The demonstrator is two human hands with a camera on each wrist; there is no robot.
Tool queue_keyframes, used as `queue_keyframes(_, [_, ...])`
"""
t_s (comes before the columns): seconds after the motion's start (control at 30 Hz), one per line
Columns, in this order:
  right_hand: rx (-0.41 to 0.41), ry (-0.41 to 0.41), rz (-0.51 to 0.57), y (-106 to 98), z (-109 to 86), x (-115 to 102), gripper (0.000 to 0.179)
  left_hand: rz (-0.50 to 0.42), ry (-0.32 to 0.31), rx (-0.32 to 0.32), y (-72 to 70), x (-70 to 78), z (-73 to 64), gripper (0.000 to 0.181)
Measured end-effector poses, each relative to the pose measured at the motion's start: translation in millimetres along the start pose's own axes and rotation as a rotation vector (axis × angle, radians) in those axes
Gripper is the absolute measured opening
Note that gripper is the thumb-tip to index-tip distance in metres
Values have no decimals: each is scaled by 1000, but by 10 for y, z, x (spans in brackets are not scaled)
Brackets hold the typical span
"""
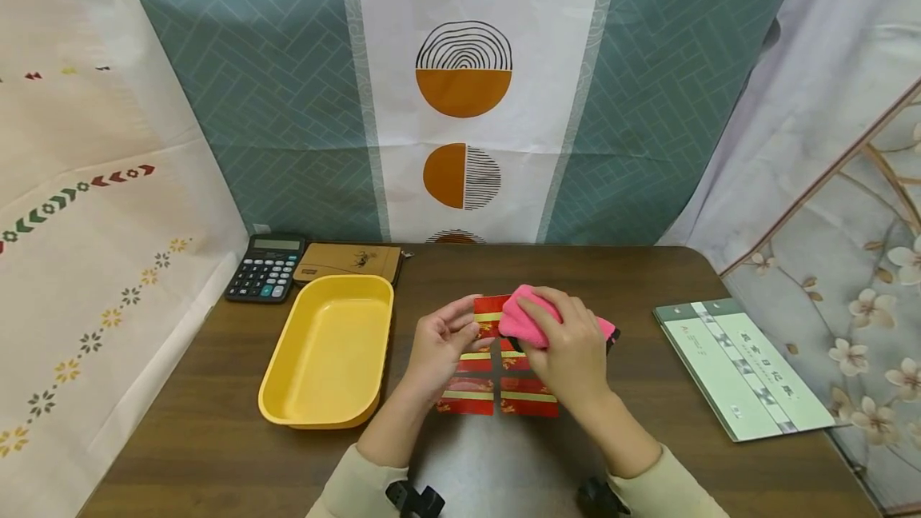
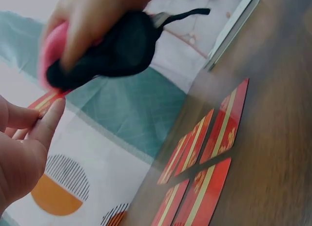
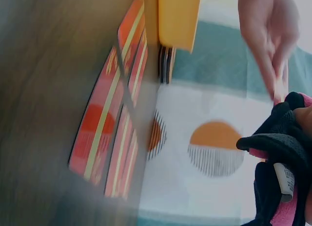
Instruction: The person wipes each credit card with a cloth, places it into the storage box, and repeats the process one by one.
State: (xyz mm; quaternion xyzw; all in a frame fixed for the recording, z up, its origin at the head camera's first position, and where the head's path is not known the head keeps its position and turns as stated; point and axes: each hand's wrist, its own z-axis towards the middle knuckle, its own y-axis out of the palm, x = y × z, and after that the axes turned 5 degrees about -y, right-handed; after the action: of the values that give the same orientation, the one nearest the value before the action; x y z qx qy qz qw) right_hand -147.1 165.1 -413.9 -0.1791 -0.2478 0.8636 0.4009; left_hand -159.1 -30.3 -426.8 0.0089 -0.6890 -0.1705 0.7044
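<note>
My left hand (image 1: pixel 437 348) pinches a red card (image 1: pixel 488 304) with a gold stripe between thumb and fingers, raised above the table. Its right end is hidden by a pink cloth with a black side (image 1: pixel 527 316). My right hand (image 1: pixel 572 354) grips this cloth against the card. In the left wrist view, the black side of the cloth (image 2: pixel 117 48) hangs below the right hand, with a dark loop at one end. Under both hands, several similar red cards (image 1: pixel 528 396) lie in two columns on the table.
A yellow tray (image 1: pixel 327 366) stands left of the hands. Behind it are a black calculator (image 1: pixel 265 268) and a brown notebook (image 1: pixel 341 260). At the right edge lies a pale green booklet (image 1: pixel 741 366). Patterned curtains hang around the brown table (image 1: pixel 201 422).
</note>
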Motion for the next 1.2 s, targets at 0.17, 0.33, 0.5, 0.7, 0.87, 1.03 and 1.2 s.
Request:
queue_keyframes(0.17, [6,3,23,12,10,4,48,10,20,-32,-3,19,-1,41])
queue_keyframes(0.33, [29,-56,96,65,67,-119,47,52,51,-65,58,19,13,39])
queue_keyframes(0.5, [59,-4,90,21,53,-34,46,49,26,-54,-1,54,-28,41])
queue_keyframes(0.7, [69,57,82,-80,3,155,46,19,17,-28,-94,99,-59,48])
queue_keyframes(0.87, [144,82,124,-123,-9,257,43,37,42,-10,-122,116,-51,45])
queue_keyframes(1.03, [171,121,166,-150,-39,284,45,97,37,13,-137,119,-55,33])
queue_keyframes(1.2, [194,128,219,-151,-43,288,46,145,86,46,-143,104,-39,36])
